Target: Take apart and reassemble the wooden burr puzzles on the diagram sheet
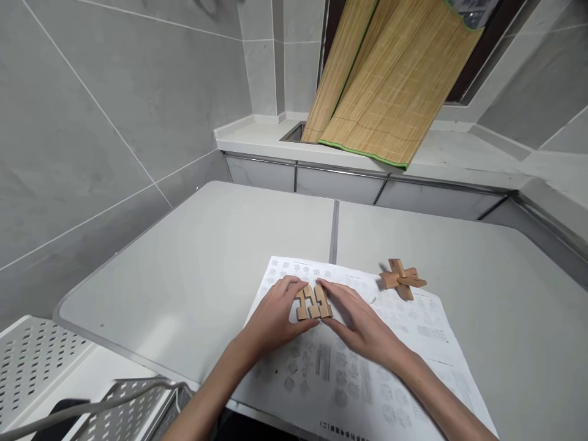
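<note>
Walls [138,79]: smooth grey tiles with thin pale joints, well beyond the fingers.
Blind [381,98]: slatted yellow material, green-edged, hanging far ahead of the fingertips.
Table [220,233]: pale, slightly glossy top with rounded corners, spreading around both hands.
Paper [413,324]: flat white sheet printed with small figures, beneath the fingers.
Wooden blocks [323,301]: three notched, square-edged light pieces, side by side between the two hands' fingertips.
Left hand [275,312]: thumb and fingers curled around the blocks' left side, grasping them.
Right hand [361,315]: thumb and forefinger pinching the rightmost block end to end.
Wooden star [403,280]: browner crossed pieces with pointed arms, beyond the right fingers, near the paper's far edge.
</note>
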The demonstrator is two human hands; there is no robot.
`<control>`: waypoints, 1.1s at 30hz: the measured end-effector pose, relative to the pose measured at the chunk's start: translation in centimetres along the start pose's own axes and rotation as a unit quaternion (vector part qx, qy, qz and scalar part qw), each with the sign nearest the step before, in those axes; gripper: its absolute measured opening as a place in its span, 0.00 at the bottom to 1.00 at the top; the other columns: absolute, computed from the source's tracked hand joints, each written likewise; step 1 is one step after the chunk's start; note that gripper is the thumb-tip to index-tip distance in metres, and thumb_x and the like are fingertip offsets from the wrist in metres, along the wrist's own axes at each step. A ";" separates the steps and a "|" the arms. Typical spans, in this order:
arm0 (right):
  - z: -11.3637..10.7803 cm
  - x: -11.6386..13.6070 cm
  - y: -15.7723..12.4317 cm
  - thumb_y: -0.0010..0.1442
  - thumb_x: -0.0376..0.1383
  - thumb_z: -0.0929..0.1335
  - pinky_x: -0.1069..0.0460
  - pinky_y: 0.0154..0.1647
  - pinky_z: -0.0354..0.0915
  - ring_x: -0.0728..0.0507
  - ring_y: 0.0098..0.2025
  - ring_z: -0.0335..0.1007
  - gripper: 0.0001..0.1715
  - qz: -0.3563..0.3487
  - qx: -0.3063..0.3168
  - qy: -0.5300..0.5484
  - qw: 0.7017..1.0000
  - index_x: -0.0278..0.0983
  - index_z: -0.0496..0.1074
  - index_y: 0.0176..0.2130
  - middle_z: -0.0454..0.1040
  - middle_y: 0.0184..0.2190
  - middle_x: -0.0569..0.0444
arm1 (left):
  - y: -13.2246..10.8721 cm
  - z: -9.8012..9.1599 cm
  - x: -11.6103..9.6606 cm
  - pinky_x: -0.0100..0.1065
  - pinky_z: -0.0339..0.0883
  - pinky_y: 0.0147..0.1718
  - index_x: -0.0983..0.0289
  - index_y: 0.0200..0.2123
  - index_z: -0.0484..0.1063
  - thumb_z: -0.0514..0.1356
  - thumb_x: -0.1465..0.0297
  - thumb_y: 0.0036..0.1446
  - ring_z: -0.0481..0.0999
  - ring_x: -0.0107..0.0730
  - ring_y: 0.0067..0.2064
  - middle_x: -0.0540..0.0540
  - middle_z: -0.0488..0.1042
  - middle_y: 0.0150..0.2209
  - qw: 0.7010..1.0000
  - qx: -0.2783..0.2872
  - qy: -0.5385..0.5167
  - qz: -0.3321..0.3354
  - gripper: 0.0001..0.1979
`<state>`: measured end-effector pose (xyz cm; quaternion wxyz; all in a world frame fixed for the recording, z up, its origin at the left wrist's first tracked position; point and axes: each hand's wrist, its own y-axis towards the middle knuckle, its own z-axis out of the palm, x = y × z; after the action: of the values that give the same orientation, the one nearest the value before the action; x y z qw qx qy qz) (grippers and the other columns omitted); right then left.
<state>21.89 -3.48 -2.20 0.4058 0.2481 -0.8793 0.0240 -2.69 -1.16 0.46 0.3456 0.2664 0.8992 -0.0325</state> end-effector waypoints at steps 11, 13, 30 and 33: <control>-0.2 0.4 0.0 0.69 0.42 0.72 0.33 0.67 0.66 0.33 0.69 0.62 0.39 -0.024 -0.037 -0.013 0.999 0.53 0.52 0.71 0.65 0.68 0.49 | 1.1 -1.3 0.0 0.45 0.73 0.53 0.55 0.64 0.65 0.73 0.63 0.56 0.75 0.47 0.56 0.57 0.72 0.58 0.996 0.078 -0.010 0.047 0.34; -0.3 0.5 0.0 0.68 0.42 0.72 0.33 0.66 0.67 0.33 0.68 0.63 0.39 -0.024 -0.038 -0.014 0.999 0.52 0.53 0.70 0.66 0.67 0.48 | 1.2 -1.4 -0.1 0.45 0.73 0.52 0.55 0.64 0.65 0.74 0.62 0.55 0.76 0.48 0.55 0.58 0.72 0.58 0.995 0.084 -0.014 0.044 0.35; 0.0 -0.4 0.2 0.64 0.47 0.76 0.35 0.66 0.69 0.33 0.67 0.67 0.39 0.029 -0.047 0.082 0.995 0.52 0.59 0.67 0.66 0.67 0.49 | 2.0 -1.3 -0.1 0.38 0.73 0.43 0.55 0.54 0.73 0.75 0.56 0.53 0.77 0.43 0.48 0.56 0.73 0.54 0.994 0.094 -0.049 0.027 0.28; 0.1 -0.5 0.3 0.63 0.47 0.77 0.34 0.67 0.68 0.33 0.66 0.69 0.41 0.036 -0.048 0.112 0.992 0.52 0.59 0.68 0.65 0.67 0.48 | 2.2 -1.2 -0.1 0.38 0.72 0.42 0.55 0.52 0.73 0.75 0.58 0.52 0.77 0.42 0.47 0.54 0.74 0.51 0.995 0.084 -0.049 0.024 0.27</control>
<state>21.92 -2.99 -2.59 0.5124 0.1920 -0.8367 0.0241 -2.28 0.96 1.76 0.3664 0.3140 0.8686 -0.1126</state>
